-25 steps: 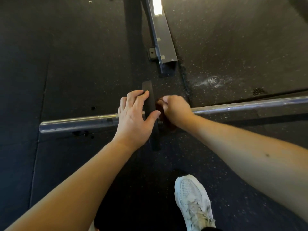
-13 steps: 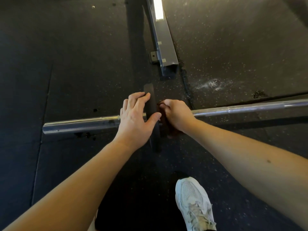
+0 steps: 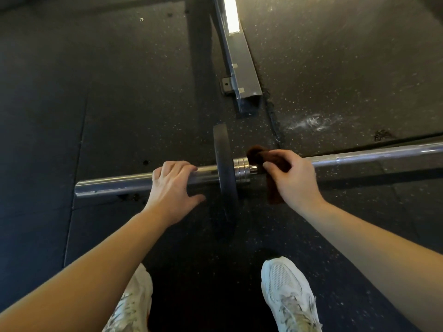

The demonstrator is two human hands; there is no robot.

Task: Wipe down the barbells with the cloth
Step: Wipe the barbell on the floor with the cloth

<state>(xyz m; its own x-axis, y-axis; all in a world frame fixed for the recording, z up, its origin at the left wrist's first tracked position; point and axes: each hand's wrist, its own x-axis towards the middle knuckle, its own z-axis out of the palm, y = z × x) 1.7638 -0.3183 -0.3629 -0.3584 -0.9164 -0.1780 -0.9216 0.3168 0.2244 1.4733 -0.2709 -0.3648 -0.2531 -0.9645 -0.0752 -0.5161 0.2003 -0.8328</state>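
The left hand (image 3: 172, 188) lay on the barbell (image 3: 371, 156), its fingers curled over the top of the left sleeve and its thumb spread out to the right on the near side. The right hand (image 3: 294, 178) gripped a dark brown cloth (image 3: 257, 154), fingers closed round it. The two hands were apart, one on each side of the weight plate (image 3: 221, 149).

The cloth was wrapped over the shaft just right of the chrome collar (image 3: 241, 170). One end bunched up on the far side of the shaft. The other end hung down on the near side, below the right hand.

The barbell lay across the floor (image 3: 119, 92) from left to right, with its right end running out of view. The single black weight plate stood edge-on on the sleeve, against the collar, between the two hands. The left end of the sleeve was bare.

The floor was dark speckled rubber matting with visible seams. On the far side of the plate, a steel rail (image 3: 242, 68) lay on the floor and ran away from the viewer, with a small bolted tab (image 3: 225, 84) at its near left corner. A white chalk smear (image 3: 311, 122) marked the floor to the right of the rail. Two white laced shoes showed at the near edge, the left shoe (image 3: 134, 303) below the left forearm and the right shoe (image 3: 287, 295) near the centre.
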